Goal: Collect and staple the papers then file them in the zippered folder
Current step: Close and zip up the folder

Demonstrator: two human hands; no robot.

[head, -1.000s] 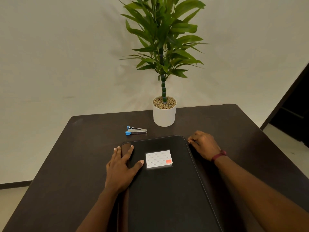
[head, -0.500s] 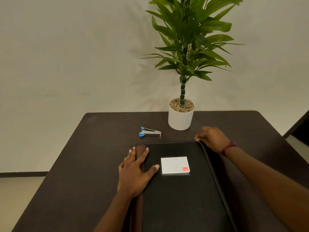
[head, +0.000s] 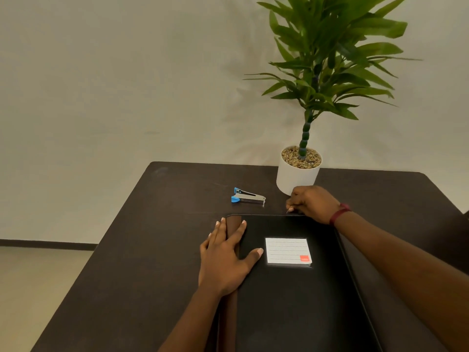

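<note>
A black zippered folder (head: 297, 301) with a brown spine and a white lined label (head: 288, 251) lies flat in front of me on the dark table. My left hand (head: 225, 260) rests flat on its spine edge, fingers spread. At the folder's far edge, my right hand (head: 311, 203) pinches the small zipper pull. A small blue and silver stapler (head: 248, 196) lies on the table just beyond the folder's far left corner. No loose papers are visible.
A white pot (head: 297, 177) holding a tall green plant stands at the table's far edge, right behind my right hand. The dark table (head: 142, 250) has bare surface to the left of the folder. A pale wall lies behind.
My right hand has slid the zipper pull leftward along the folder's far edge, round the far right corner. The camera view has swung left. My left hand stays on the spine.
</note>
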